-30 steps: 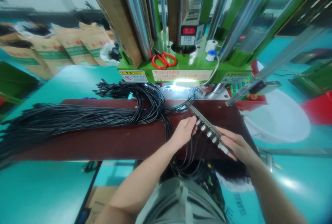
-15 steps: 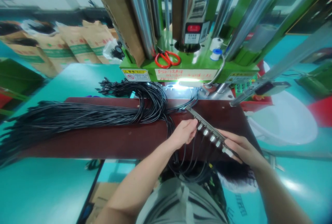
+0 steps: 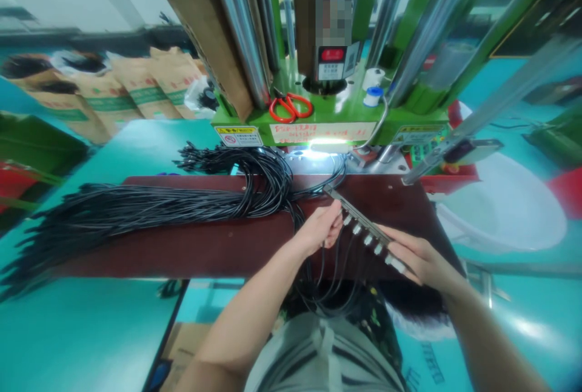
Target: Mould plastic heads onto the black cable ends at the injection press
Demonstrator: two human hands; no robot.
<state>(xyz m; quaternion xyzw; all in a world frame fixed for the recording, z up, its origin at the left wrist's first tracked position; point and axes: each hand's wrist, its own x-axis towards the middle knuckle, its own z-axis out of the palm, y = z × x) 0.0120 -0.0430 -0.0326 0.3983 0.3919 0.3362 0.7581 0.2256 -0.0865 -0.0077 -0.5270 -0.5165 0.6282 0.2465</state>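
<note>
A long metal bar (image 3: 364,220) with several silver connectors along its lower side slants over the front of the brown board (image 3: 191,259). My right hand (image 3: 416,255) grips its lower right end, thumb on top and fingers beneath. At the upper left part of the bar, my left hand (image 3: 322,226) is closed with its fingertips pinched against the edge; what lies between them is too small to tell. Thin black cables hang below the bar towards my lap. A thick bundle of black cables (image 3: 159,203) lies across the board to the left, curling back near the machine.
Behind the board stands a green machine (image 3: 268,132) with a lit lamp, red-handled scissors (image 3: 291,107) and thread spools (image 3: 373,96) on its ledge. A metal arm crosses at right, by a white basin (image 3: 504,210). Paper sacks (image 3: 109,92) stand back left.
The camera view has shifted slightly. My left hand has moved a little down and left along the bar's side. My right hand keeps its hold.
</note>
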